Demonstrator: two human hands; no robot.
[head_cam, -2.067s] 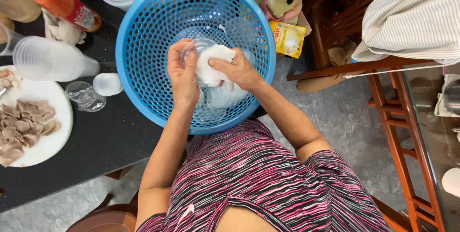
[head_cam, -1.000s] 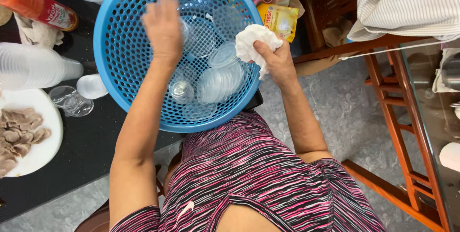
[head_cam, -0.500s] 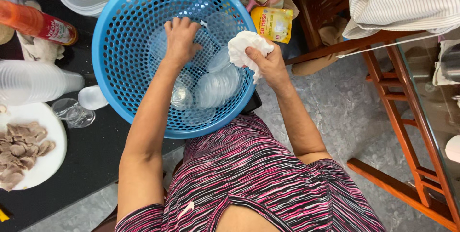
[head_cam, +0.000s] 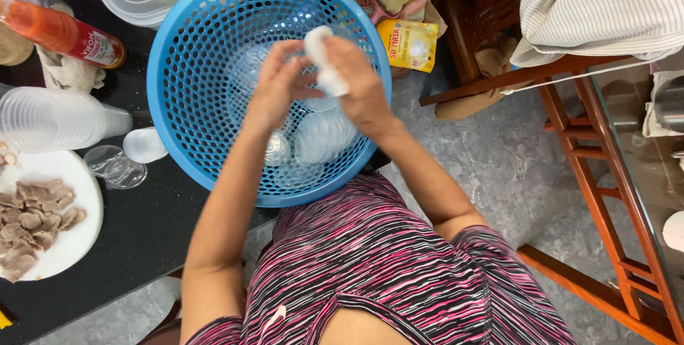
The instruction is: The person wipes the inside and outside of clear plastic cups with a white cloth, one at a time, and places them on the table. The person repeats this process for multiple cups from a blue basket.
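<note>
Both my hands are over a round blue perforated basket (head_cam: 171, 46) on a dark table. My right hand (head_cam: 363, 92) grips a crumpled white cloth (head_cam: 319, 60). My left hand (head_cam: 274, 89) holds a small clear plastic container (head_cam: 318, 103) and presses it against the cloth, so most of it is hidden between the hands. More clear plastic lids and small containers (head_cam: 324, 137) lie at the bottom of the basket, just below my hands.
Left of the basket are a stack of clear cups (head_cam: 50, 118), small clear cups (head_cam: 114, 167), a white plate of sliced meat (head_cam: 39, 220) and an orange sauce bottle (head_cam: 60, 32). A wooden chair (head_cam: 598, 145) with striped fabric (head_cam: 605, 3) stands to the right.
My left hand reached down into the basket, then came up with a clear container. My right hand brought the cloth back over the basket to meet it.
</note>
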